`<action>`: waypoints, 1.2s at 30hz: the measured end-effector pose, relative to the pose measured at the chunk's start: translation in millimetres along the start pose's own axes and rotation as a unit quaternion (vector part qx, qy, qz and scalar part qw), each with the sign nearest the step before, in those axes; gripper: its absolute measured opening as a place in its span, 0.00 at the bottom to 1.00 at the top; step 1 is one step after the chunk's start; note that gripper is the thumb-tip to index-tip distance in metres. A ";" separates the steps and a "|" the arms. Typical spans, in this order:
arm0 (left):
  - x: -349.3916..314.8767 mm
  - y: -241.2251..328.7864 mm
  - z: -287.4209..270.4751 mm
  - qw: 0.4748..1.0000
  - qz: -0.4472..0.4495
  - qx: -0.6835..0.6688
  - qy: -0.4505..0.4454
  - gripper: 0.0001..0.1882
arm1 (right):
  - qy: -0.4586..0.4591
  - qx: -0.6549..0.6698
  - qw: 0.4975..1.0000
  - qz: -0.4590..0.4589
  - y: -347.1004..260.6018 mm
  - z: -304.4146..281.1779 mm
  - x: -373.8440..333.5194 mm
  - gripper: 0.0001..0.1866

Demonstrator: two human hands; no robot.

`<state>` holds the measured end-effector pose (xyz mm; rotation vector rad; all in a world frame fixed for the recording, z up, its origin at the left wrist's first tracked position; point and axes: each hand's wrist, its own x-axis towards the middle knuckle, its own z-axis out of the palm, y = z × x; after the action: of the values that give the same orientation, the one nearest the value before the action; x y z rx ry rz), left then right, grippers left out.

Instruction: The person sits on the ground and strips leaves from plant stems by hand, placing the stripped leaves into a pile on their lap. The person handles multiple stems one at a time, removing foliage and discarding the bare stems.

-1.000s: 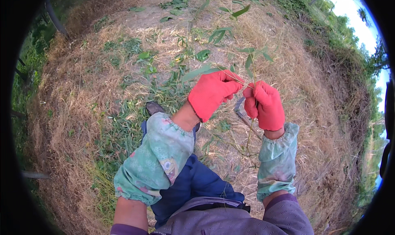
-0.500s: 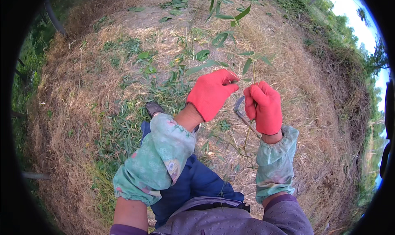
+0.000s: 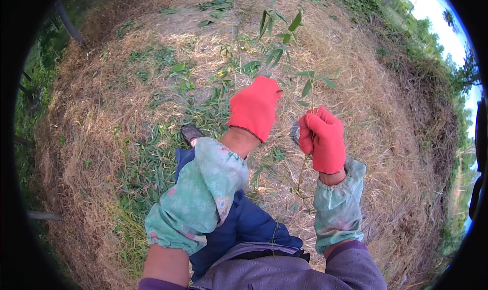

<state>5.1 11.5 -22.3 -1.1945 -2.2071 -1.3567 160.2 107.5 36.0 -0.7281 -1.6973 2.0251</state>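
My right hand (image 3: 324, 141), in a red glove, is closed round the thin stem of a leafy green plant (image 3: 307, 88). Its leaves rise above the fist, and the lower stem (image 3: 301, 175) hangs below it. To the left, my left hand (image 3: 254, 109), also gloved in red, has its back toward me with the fingers curled away. A small dark tip shows at its edge; what it holds is hidden. Just left of the right fist, a grey curved edge (image 3: 294, 132), like a sickle blade, is partly covered; I cannot tell whether it is held.
Dry straw-coloured grass (image 3: 386, 153) covers the ground. Cut green leaves (image 3: 152, 163) lie in a heap to the left, beside my dark shoe (image 3: 190, 133). More leaves (image 3: 217, 5) lie farther off. A brushy bank (image 3: 427, 86) runs along the right.
My left hand has moved left and slightly up, away from the right hand, and turned its back toward me. The right hand has dropped slightly, still holding the stem. The leaves have shifted.
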 end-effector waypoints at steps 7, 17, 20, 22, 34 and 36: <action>13.3 -6.9 -12.8 0.841 -0.298 -0.405 -0.199 0.12 | -0.053 0.017 0.998 -0.031 -2.6 -8.5 -4.6 0.14; 18.6 21.0 -36.2 0.748 -0.247 -0.497 -0.363 0.14 | -0.165 0.063 0.984 0.016 9.8 -19.6 -1.3 0.18; 14.6 19.5 -28.6 0.762 -0.222 -0.480 -0.374 0.15 | -0.177 0.065 0.981 0.038 12.0 -21.9 -0.2 0.18; 11.8 19.8 -27.2 0.730 -0.259 -0.511 -0.374 0.12 | -0.193 0.059 0.978 0.048 10.8 -24.9 -1.3 0.18; -0.5 -7.3 3.5 0.968 -0.075 -0.066 -0.231 0.11 | -0.015 -0.023 0.998 0.058 -7.7 -21.2 -16.8 0.13; 1.8 7.7 -1.6 0.915 -0.158 -0.232 -0.289 0.13 | -0.020 -0.027 0.998 0.061 -9.4 -24.9 -17.2 0.13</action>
<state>9.7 12.7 -15.7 -1.6246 -2.6536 -1.9439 188.8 118.1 44.4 -0.8343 -1.7766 2.0949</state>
